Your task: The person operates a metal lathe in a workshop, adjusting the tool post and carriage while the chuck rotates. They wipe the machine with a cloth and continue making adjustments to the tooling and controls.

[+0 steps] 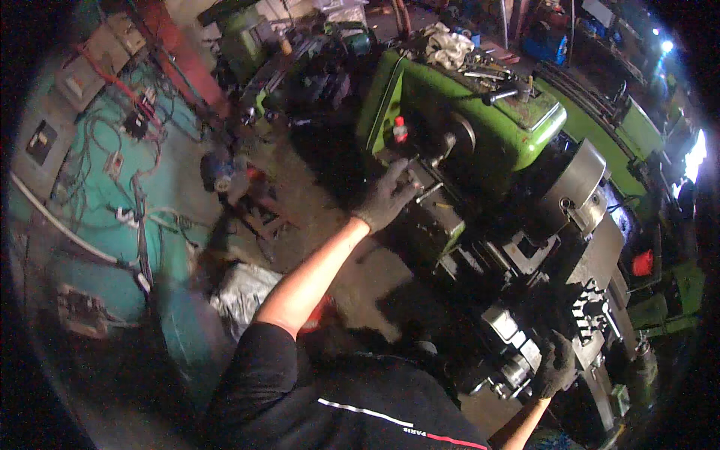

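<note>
My left hand [384, 201], in a dark grey work glove, reaches to the metal gearbox [439, 214] under the green headstock of a lathe [510, 124]. Its fingers look stretched out and apart at the box's top edge, beside a short lever [430, 192]. Lower right, my gloved right hand [555, 367] rests at the lathe's carriage, next to the tool post [592, 311]. Its fingers are curled, and whatever they grip is hidden. A handwheel [514, 371] sits just left of that hand. The large round chuck [577, 187] lies between both hands, farther away.
A rag [448, 46] and several loose hand tools [495, 79] lie on the headstock. A red-capped bottle [400, 129] stands beside it. To the left are a blue grinder-like machine [223, 172] and cables on a green panel [112, 195]. A red container [643, 262] shows at far right.
</note>
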Demonstrator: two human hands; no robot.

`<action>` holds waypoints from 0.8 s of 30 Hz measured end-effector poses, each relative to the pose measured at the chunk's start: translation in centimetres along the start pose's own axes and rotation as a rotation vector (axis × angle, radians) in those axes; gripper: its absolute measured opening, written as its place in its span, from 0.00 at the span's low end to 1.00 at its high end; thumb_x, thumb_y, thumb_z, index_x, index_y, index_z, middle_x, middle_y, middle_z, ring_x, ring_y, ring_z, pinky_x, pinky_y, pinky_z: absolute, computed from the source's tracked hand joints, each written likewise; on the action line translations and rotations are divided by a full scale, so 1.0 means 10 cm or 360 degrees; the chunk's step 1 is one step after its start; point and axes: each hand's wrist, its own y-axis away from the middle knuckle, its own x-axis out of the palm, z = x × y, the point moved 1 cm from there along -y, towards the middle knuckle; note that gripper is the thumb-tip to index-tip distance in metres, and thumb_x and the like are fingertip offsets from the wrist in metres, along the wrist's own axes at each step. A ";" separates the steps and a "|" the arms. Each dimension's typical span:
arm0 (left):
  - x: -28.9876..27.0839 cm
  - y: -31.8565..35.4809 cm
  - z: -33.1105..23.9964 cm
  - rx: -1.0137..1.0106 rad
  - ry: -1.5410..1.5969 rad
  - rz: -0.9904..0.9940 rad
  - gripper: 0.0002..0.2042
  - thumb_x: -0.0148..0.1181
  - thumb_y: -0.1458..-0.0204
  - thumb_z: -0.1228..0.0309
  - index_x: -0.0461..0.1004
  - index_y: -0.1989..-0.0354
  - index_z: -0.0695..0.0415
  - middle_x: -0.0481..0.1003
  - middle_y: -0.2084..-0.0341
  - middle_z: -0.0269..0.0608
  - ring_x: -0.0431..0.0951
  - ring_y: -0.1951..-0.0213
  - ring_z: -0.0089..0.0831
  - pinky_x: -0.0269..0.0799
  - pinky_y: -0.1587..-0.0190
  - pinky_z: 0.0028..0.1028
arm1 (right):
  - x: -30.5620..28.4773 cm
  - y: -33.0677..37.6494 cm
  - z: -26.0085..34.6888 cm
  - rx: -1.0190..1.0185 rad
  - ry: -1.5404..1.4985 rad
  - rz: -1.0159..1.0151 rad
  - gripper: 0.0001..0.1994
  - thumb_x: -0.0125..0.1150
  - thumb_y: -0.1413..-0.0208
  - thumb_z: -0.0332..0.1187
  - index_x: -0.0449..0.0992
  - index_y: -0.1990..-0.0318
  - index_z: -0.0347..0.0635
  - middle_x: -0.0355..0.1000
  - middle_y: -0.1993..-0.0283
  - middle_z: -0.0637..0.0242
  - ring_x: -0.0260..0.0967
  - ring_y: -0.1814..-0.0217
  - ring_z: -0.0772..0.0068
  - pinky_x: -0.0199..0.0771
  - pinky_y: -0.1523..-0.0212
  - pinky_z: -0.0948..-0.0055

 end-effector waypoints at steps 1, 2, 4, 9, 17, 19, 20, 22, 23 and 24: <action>-0.10 -0.31 0.06 0.0169 0.0018 -0.0055 0.38 0.63 0.30 0.54 0.55 0.19 0.62 0.70 0.29 0.61 0.76 0.32 0.47 0.71 0.29 0.40 | 0.14 -0.08 0.09 0.0000 -0.0046 0.0045 0.15 0.67 0.33 0.38 0.83 0.47 0.36 0.80 0.50 0.56 0.77 0.46 0.60 0.75 0.42 0.61; -0.17 -0.63 0.03 0.0179 -0.0027 -0.0053 0.39 0.64 0.31 0.54 0.55 0.19 0.62 0.69 0.28 0.61 0.75 0.30 0.48 0.70 0.29 0.41 | 0.28 -0.14 0.27 0.0016 -0.0086 0.0085 0.15 0.67 0.33 0.37 0.83 0.47 0.37 0.81 0.50 0.56 0.77 0.45 0.58 0.75 0.41 0.60; -0.33 -1.28 -0.27 0.0219 -0.0120 -0.0051 0.41 0.67 0.34 0.54 0.56 0.19 0.61 0.67 0.27 0.62 0.71 0.28 0.50 0.67 0.27 0.42 | 0.54 -0.29 0.41 -0.0146 0.0194 0.0146 0.13 0.67 0.35 0.34 0.84 0.47 0.39 0.81 0.51 0.54 0.78 0.47 0.52 0.75 0.42 0.59; -0.72 -2.58 -1.04 0.0167 -0.0832 0.0040 0.44 0.72 0.42 0.54 0.58 0.20 0.57 0.63 0.24 0.63 0.67 0.26 0.57 0.64 0.24 0.46 | 1.45 -0.82 0.42 -0.0190 -0.0317 0.0112 0.15 0.71 0.40 0.34 0.85 0.49 0.37 0.83 0.55 0.52 0.81 0.53 0.45 0.79 0.48 0.56; -0.66 -4.61 -0.66 0.0251 -0.1421 0.0157 0.42 0.65 0.43 0.49 0.57 0.19 0.37 0.64 0.26 0.66 0.71 0.30 0.66 0.69 0.27 0.51 | 2.56 -1.85 0.85 -0.0339 -0.0349 0.0286 0.19 0.73 0.41 0.38 0.85 0.46 0.39 0.82 0.54 0.48 0.80 0.51 0.39 0.78 0.50 0.50; -0.54 -4.95 -0.35 0.0202 -0.1453 0.0174 0.43 0.65 0.42 0.46 0.55 0.19 0.40 0.59 0.23 0.67 0.68 0.28 0.67 0.66 0.26 0.53 | 2.56 -2.01 1.00 -0.0305 -0.0310 0.0428 0.19 0.73 0.42 0.39 0.85 0.46 0.39 0.82 0.54 0.47 0.80 0.50 0.39 0.78 0.48 0.49; -0.40 -5.04 -0.33 0.0052 -0.1568 0.0307 0.37 0.58 0.35 0.48 0.56 0.19 0.40 0.57 0.22 0.65 0.68 0.26 0.60 0.67 0.25 0.48 | 2.68 -1.95 0.78 -0.0296 -0.0209 0.0274 0.19 0.73 0.42 0.39 0.85 0.47 0.39 0.82 0.52 0.47 0.79 0.49 0.39 0.78 0.48 0.48; -0.55 -5.49 0.20 0.0035 -0.1355 0.0306 0.32 0.53 0.31 0.51 0.59 0.20 0.43 0.62 0.25 0.64 0.71 0.28 0.57 0.69 0.27 0.46 | 2.62 -1.94 0.78 -0.0162 -0.0267 0.0226 0.19 0.74 0.44 0.38 0.85 0.47 0.39 0.82 0.51 0.47 0.79 0.48 0.39 0.78 0.47 0.49; -0.62 -5.77 0.44 0.0036 -0.1249 0.0318 0.29 0.50 0.29 0.53 0.60 0.21 0.44 0.65 0.26 0.63 0.72 0.28 0.55 0.70 0.28 0.45 | 2.54 -1.91 0.84 -0.0085 -0.0296 0.0194 0.19 0.74 0.44 0.38 0.85 0.47 0.39 0.82 0.50 0.47 0.79 0.48 0.38 0.79 0.46 0.49; -0.66 -6.05 0.55 -0.0044 -0.0876 0.0008 0.27 0.49 0.28 0.55 0.63 0.23 0.46 0.69 0.29 0.62 0.74 0.31 0.54 0.71 0.30 0.45 | 2.41 -1.91 0.91 0.0237 -0.0224 0.0324 0.19 0.74 0.45 0.36 0.85 0.46 0.39 0.83 0.48 0.48 0.80 0.45 0.40 0.79 0.42 0.51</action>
